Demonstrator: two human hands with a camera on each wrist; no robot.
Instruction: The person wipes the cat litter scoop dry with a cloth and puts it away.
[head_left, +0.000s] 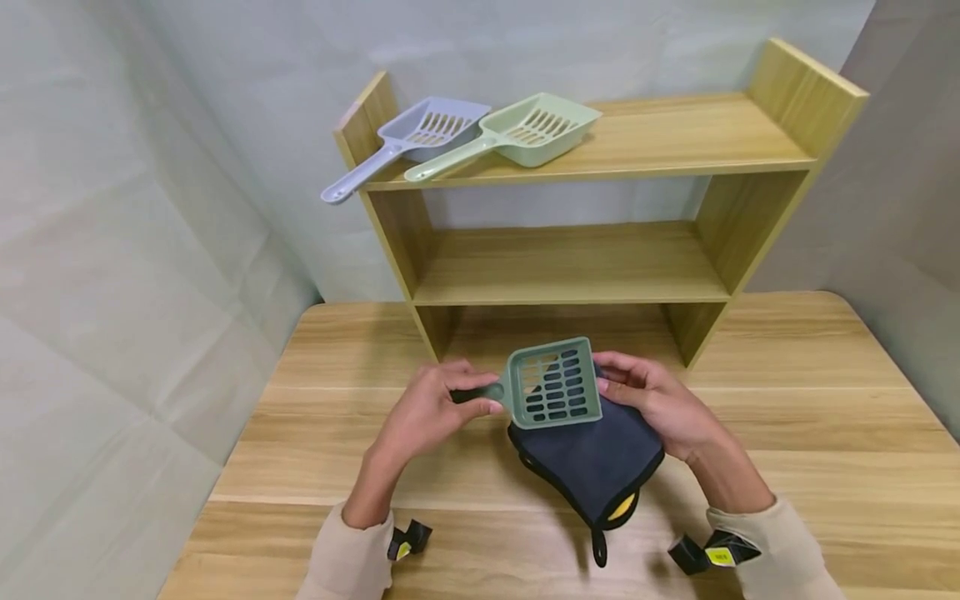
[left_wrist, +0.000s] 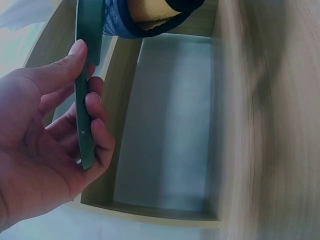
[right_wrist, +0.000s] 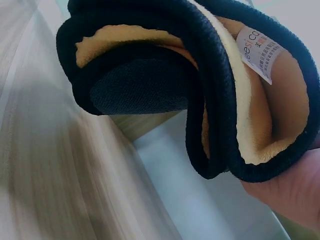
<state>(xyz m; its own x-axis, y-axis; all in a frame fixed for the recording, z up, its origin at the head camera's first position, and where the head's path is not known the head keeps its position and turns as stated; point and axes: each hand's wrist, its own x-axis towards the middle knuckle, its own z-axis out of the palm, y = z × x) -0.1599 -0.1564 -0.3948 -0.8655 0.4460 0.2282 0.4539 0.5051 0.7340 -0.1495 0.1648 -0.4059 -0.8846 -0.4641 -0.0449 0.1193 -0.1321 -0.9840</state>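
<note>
In the head view my left hand (head_left: 438, 404) grips the handle of a dark green litter scoop (head_left: 512, 392), its slotted pan facing up. The left wrist view shows the thumb and curled fingers of the left hand (left_wrist: 60, 110) around the scoop's handle (left_wrist: 86, 145). My right hand (head_left: 660, 404) pinches the upper edge of a dark navy cloth mitt (head_left: 600, 467) with black trim, yellow lining and a hanging loop. The pan overlaps the mitt and hides part of it. In the right wrist view the mitt (right_wrist: 145, 87) is folded, a white label inside.
A wooden shelf unit (head_left: 573, 297) stands at the back of the wooden table (head_left: 300, 467). On its top board, to the left, lie a lavender litter scoop (head_left: 390, 143) and a pale green litter scoop (head_left: 510, 137), with handles jutting over the front edge.
</note>
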